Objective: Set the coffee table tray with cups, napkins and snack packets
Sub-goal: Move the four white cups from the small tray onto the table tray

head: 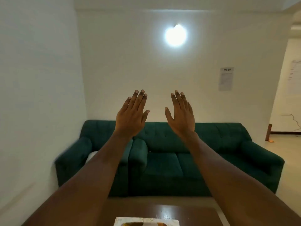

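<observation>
Green tufted sofa (171, 160) against white wall, behind dark glossy coffee table (175, 211). Left hand (130, 118) and right hand (180, 116) raised side by side, apart: fingers straight and close together, thumbs out, backs toward camera, holding and touching nothing. Paper notice (225, 79) on wall at right, heading "WS 08", finer print illegible. Pale-rimmed tray (138, 219) on the table at bottom edge, mostly cut off — brown-yellow contents unidentifiable.
</observation>
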